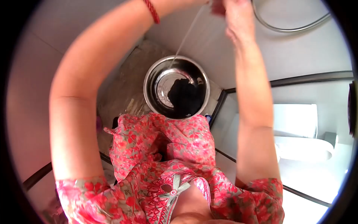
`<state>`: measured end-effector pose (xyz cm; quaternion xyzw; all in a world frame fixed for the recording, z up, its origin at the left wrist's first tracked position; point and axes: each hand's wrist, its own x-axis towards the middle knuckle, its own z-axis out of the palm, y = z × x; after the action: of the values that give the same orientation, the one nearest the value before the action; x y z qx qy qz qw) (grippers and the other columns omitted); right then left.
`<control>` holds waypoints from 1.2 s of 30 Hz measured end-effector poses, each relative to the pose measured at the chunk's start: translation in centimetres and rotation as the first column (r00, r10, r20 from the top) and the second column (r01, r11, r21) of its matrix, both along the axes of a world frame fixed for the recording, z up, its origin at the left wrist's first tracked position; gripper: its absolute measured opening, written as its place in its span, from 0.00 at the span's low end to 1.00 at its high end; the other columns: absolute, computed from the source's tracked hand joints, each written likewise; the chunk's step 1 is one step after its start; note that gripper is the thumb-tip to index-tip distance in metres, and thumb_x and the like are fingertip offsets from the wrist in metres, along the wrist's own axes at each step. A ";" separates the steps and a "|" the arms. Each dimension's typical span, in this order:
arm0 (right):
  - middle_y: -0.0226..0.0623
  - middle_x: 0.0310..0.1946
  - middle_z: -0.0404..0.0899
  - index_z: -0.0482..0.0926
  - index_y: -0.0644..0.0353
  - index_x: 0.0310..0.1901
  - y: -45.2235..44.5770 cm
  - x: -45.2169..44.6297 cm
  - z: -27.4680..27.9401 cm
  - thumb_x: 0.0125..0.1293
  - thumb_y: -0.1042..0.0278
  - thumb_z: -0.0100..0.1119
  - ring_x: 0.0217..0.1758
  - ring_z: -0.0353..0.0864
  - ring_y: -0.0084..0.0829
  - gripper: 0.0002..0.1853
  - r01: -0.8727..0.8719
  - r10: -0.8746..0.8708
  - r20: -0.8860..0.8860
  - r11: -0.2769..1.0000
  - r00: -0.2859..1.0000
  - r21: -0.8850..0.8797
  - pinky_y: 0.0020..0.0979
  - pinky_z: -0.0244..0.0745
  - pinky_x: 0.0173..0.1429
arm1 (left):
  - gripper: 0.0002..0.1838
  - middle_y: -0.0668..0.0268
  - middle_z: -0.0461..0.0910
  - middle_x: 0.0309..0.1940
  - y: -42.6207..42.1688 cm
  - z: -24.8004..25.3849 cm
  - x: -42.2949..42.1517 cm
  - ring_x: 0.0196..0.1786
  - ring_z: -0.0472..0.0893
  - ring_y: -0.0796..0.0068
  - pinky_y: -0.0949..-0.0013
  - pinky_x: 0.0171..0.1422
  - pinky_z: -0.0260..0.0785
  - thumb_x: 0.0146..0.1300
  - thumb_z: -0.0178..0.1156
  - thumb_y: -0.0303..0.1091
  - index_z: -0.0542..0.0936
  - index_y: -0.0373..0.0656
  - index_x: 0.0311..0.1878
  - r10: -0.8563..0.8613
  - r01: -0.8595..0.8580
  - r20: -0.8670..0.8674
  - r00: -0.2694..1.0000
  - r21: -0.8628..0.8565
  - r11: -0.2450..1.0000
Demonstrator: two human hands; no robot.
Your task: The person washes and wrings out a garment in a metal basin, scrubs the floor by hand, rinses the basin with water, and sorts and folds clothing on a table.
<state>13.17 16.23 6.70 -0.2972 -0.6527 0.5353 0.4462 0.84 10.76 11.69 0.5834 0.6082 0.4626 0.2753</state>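
Both arms reach up to the top edge of the view. My left hand is mostly cut off there, so its fingers do not show; a red braided band circles that wrist. My right hand looks closed and slightly blurred, its fingertips partly out of view. A dark red blurred thing lies between the hands, its kind unclear. From near it a thin stream of water falls into a round metal basin on the floor. Black wet cloth lies inside the basin, toward its right side.
A metal shower hose curves along the wall at upper right. Dark-framed glass panels stand at the right, with a white toilet beyond them. My knees in floral cloth are close to the basin. The tiled floor looks wet.
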 end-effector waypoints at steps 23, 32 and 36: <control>0.53 0.57 0.68 0.61 0.60 0.64 -7.1 11.0 -23.2 0.50 0.47 0.66 0.58 0.71 0.53 0.43 -0.101 -0.138 0.981 0.983 0.139 0.153 0.43 0.70 0.57 | 0.27 0.50 0.74 0.53 -8.8 -28.8 5.6 0.56 0.73 0.55 0.64 0.60 0.66 0.62 0.59 0.43 0.69 0.33 0.58 0.214 -0.182 -0.014 0.977 -0.583 0.792; 0.46 0.45 0.74 0.67 0.68 0.57 -7.9 9.5 -23.2 0.51 0.75 0.59 0.47 0.75 0.36 0.28 0.245 0.117 0.517 0.779 0.848 -0.577 0.32 0.73 0.50 | 0.52 0.53 0.57 0.67 -11.0 -25.8 5.5 0.65 0.62 0.46 0.36 0.57 0.59 0.54 0.63 0.60 0.44 0.48 0.72 0.547 0.124 0.533 0.646 -0.780 0.614; 0.43 0.46 0.76 0.70 0.70 0.55 -9.3 8.3 -19.6 0.52 0.78 0.56 0.45 0.76 0.33 0.25 -0.040 0.180 0.100 0.641 0.978 -0.767 0.30 0.72 0.50 | 0.35 0.58 0.76 0.53 -11.9 -26.9 3.4 0.54 0.76 0.65 0.58 0.61 0.69 0.59 0.58 0.60 0.70 0.45 0.61 0.382 0.480 0.911 0.155 -0.407 0.777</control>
<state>21.49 6.89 -12.91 -0.4601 -0.4198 0.7588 0.1904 4.27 -1.11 -15.17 0.0290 0.3698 0.4829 0.7932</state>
